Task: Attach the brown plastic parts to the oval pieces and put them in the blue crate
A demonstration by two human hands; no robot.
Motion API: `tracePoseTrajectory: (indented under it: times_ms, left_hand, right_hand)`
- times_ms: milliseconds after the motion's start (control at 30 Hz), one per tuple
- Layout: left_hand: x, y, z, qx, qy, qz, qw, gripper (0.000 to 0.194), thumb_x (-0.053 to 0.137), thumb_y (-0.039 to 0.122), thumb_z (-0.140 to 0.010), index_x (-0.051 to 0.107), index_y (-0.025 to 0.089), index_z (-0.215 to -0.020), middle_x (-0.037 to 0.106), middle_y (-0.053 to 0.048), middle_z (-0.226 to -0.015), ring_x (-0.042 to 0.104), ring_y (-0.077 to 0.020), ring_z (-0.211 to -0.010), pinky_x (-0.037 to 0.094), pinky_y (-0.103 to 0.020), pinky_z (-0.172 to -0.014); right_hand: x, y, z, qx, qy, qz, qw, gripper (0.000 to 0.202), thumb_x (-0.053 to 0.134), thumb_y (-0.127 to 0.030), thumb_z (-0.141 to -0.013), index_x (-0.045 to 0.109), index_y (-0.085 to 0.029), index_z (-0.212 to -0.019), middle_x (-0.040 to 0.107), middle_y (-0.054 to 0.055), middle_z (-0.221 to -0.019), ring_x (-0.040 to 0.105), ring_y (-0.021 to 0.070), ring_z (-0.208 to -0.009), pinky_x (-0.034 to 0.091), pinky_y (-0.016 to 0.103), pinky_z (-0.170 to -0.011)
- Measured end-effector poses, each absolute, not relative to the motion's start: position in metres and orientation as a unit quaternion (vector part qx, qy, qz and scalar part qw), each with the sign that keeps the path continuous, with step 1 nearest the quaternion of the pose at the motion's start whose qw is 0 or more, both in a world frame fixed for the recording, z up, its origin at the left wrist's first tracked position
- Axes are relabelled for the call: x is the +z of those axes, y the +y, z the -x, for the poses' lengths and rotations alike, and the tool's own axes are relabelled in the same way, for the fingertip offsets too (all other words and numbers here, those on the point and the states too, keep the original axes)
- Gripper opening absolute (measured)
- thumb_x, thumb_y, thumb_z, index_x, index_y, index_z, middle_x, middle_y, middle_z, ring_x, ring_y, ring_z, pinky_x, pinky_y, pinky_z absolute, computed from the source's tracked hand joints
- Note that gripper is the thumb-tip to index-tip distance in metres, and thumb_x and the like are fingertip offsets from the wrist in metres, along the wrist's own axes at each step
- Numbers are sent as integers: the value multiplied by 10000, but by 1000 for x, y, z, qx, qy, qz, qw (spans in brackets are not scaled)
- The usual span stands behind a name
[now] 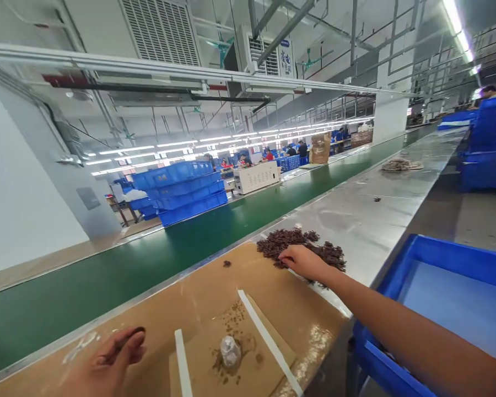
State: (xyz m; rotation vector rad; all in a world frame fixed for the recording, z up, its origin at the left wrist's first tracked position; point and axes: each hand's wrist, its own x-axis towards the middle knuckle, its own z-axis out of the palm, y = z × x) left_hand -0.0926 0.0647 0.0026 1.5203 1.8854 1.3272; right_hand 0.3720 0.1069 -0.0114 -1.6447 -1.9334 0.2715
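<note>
At the near end of a heap of small dark brown pieces [287, 242], my right hand [301, 261] has its fingers drawn together on the pile's edge. What those fingertips grip, if anything, is hidden. My left hand [111, 361], low at the left over the brown-covered bench [149, 311], is curled with thumb and fingers together. Something small and dark [139, 330] shows at its fingertips, too blurred to name. Between the hands, a whitish lump [230, 351] stands on a brown sheet [202, 375], with brown spots around it. One loose dark piece [227, 264] lies apart from the heap.
White tape strips [268, 339] cross the brown sheet. A green conveyor belt [128, 270] runs behind the bench. Beside my right arm stands a blue crate [421, 245]. More blue crates [182, 190] are stacked beyond the belt, and a pale pile [400, 164] lies farther along the metal bench.
</note>
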Motion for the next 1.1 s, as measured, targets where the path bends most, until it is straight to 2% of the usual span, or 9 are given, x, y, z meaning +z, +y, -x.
tracePoseTrajectory:
  times_ms: [67,233,367,500,667,767,900,1000,1100]
  left_hand:
    - [-1,61,82,493,655,-514,255,422,749,555,-544,750,247,-832,801,-43,-849,752,-331,-822,582,-408,-789]
    - [-12,54,61,556,599,-515,259,383,765,565,-556,768,224,-729,766,-60,-829,707,-304,-817,564,-375,-755]
    - [-17,47,53,554,569,-524,307,354,744,489,-689,784,191,-876,744,-47,-743,687,-231,-646,558,-334,-653]
    - [-20,39,43,551,528,-548,343,295,742,427,-739,778,184,-902,772,-84,-916,731,-267,-871,574,-346,-812]
    - [-18,40,37,567,508,-543,353,375,740,463,-758,679,187,-1004,751,-80,-898,736,-265,-903,567,-373,-867]
    - [-9,46,35,579,508,-526,362,447,747,495,-737,581,203,-1031,739,-62,-881,745,-256,-890,573,-381,-869]
    - [-5,55,32,568,531,-516,359,374,746,473,-709,626,181,-910,730,-78,-889,730,-257,-861,567,-375,-826]
    - [-14,57,31,550,546,-520,358,343,713,436,-734,694,166,-944,724,-83,-929,701,-244,-869,544,-370,-832]
    - [-26,54,32,534,549,-518,382,374,724,406,-712,650,173,-995,697,-48,-861,703,-238,-855,539,-358,-805]
  right_hand:
    - [-18,129,-365,89,-738,627,233,202,612,-318,-972,674,-169,-1094,676,81,-1170,653,212,-1037,539,437,-927]
    - [-29,147,-367,53,-758,630,162,159,633,-304,-955,690,-169,-1018,687,74,-1141,643,214,-1059,509,448,-969]
    - [-30,150,-379,43,-727,654,207,77,648,-234,-884,707,-188,-902,735,91,-987,680,254,-970,510,458,-947]
    - [-23,148,-379,83,-664,680,300,101,624,-261,-744,710,-252,-796,747,111,-748,705,331,-702,543,473,-733]
    - [0,151,-334,205,-649,613,402,277,598,-453,-764,691,-232,-902,723,84,-689,675,258,-614,533,360,-566]
    - [21,155,-291,302,-671,529,423,374,602,-541,-815,669,-203,-962,746,94,-839,692,212,-712,559,306,-611]
    - [41,148,-248,420,-720,398,384,419,719,-560,-770,679,-180,-941,735,78,-877,695,196,-784,588,328,-727]
    - [38,135,-239,472,-738,339,344,520,728,-604,-762,711,-165,-1040,706,56,-869,670,158,-694,578,344,-726]
    - [28,121,-242,501,-741,322,310,539,691,-602,-811,707,-162,-1122,667,23,-778,654,142,-658,552,335,-706]
